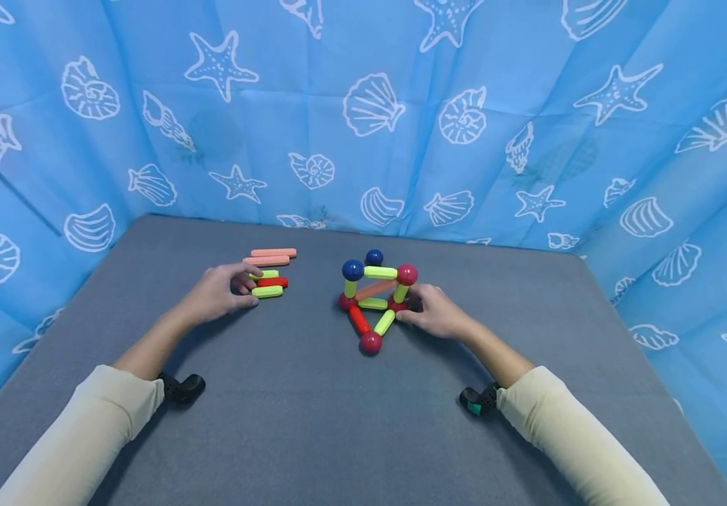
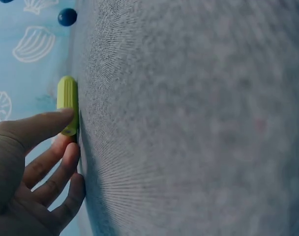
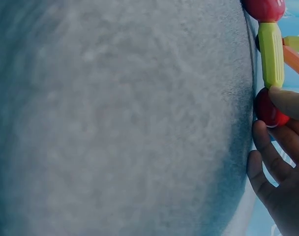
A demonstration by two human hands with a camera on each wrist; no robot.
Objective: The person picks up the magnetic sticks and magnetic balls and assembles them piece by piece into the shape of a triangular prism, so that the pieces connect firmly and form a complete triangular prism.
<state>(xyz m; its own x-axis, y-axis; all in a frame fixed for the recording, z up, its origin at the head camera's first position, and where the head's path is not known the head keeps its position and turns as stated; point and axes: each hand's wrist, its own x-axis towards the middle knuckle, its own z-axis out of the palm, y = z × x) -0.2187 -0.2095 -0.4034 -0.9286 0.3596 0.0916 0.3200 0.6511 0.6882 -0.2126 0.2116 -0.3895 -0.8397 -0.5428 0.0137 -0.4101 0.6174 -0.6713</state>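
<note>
My right hand (image 1: 437, 313) grips a red ball (image 3: 268, 108) at the right base corner of a ball-and-stick frame, thumb and fingers around it. A lime stick (image 3: 272, 54) runs from there to the front red ball (image 1: 371, 343). Upright lime sticks carry a blue ball (image 1: 353, 270) and an upper red ball (image 1: 407, 274), joined by a lime stick (image 1: 381, 273). An orange stick (image 1: 374, 289) slants across. Over at the left, my left hand (image 1: 214, 292) is beside loose sticks, thumb near the closest lime stick (image 1: 267, 292), fingers spread around the ends of another lime one and a red stick (image 1: 273, 282).
Two salmon-coloured sticks (image 1: 273, 253) lie behind the left group. Another blue ball (image 1: 374, 257) sits behind the frame; whether it is attached cannot be told. The grey table (image 1: 312, 422) ends at a blue shell-patterned curtain (image 1: 312, 126).
</note>
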